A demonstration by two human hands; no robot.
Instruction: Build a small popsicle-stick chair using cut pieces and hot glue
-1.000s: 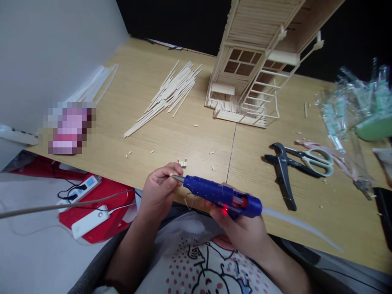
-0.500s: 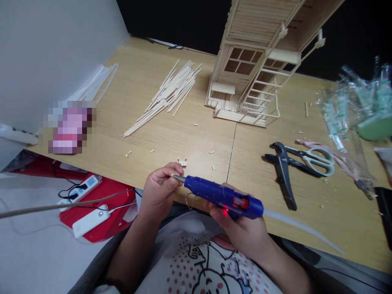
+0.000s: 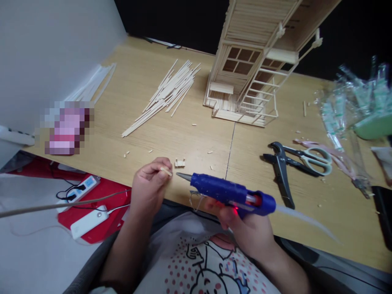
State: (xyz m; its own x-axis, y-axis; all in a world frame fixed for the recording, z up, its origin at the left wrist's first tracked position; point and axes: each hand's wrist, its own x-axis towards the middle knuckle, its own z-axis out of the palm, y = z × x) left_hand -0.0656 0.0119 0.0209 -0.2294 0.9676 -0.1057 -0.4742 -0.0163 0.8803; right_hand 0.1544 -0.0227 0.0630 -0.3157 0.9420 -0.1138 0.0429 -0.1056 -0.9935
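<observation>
Between the thumb and fingers of my left hand [image 3: 150, 183] is a short wooden stick [image 3: 165, 171], pinched near the table's front edge. My right hand [image 3: 245, 224] is wrapped round a blue hot glue gun [image 3: 220, 188], whose metal nozzle points left, a small gap away from the stick. A red light glows by its handle, and a clear glue stick [image 3: 306, 216] trails from its back end. Just beyond the nozzle, a tiny slatted wooden piece [image 3: 180, 163] rests on the table.
A wooden model house [image 3: 241, 73] stands at the back. Loose thin sticks [image 3: 171, 94] lie left of it. Pliers-like black cutters [image 3: 281, 175] and scissors [image 3: 315, 161] are to the right, near plastic wrappers [image 3: 339, 110]. A power strip [image 3: 80, 192] sits below on the left.
The glue gun has moved right, its nozzle drawing away from my left hand. My left hand has shifted slightly left, and the short stick in it now shows.
</observation>
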